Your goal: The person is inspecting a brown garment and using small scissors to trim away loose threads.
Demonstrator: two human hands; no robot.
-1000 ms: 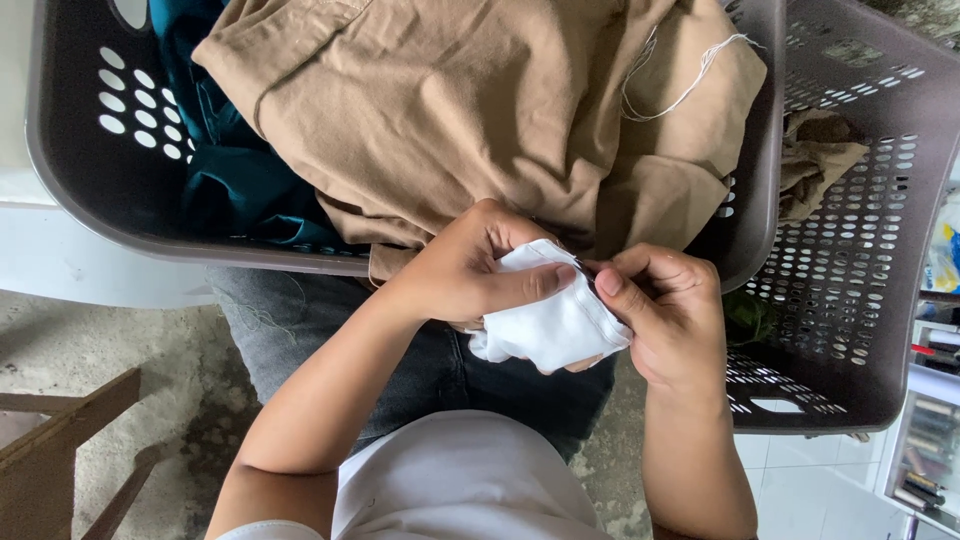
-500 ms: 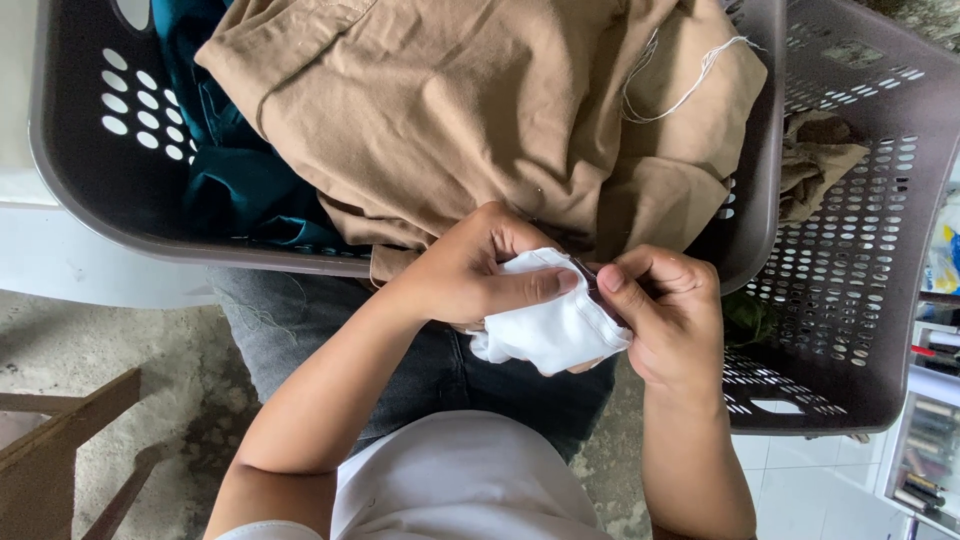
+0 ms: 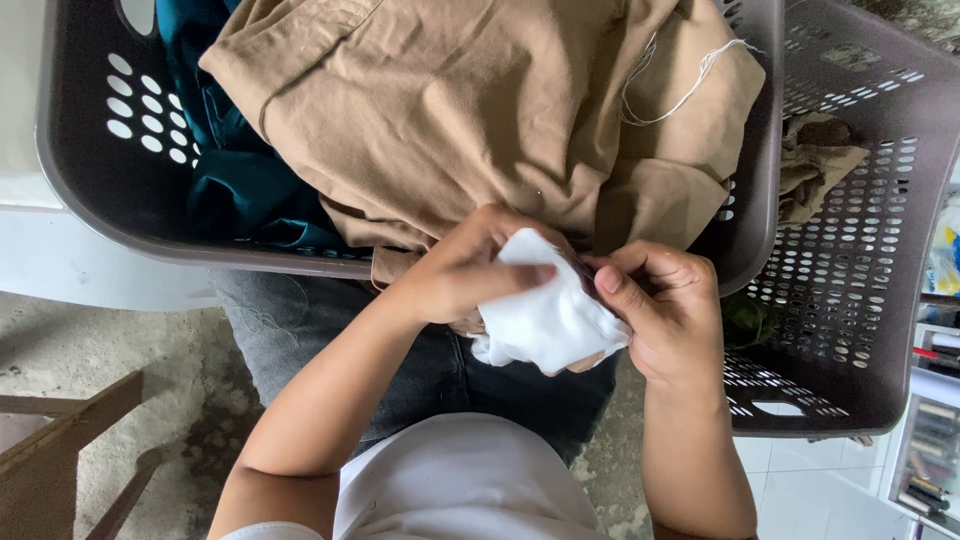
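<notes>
Small white soft cloth (image 3: 548, 320), light and limp, held above the lap before a grey plastic laundry basket (image 3: 90, 200); left hand (image 3: 470, 270) and right hand (image 3: 665, 315) pinch its top edge, the likeliest secure hold.

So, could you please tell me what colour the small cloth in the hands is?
White; the small cloth shows best in the head view.

Soft even daylight, sharp focus
</notes>
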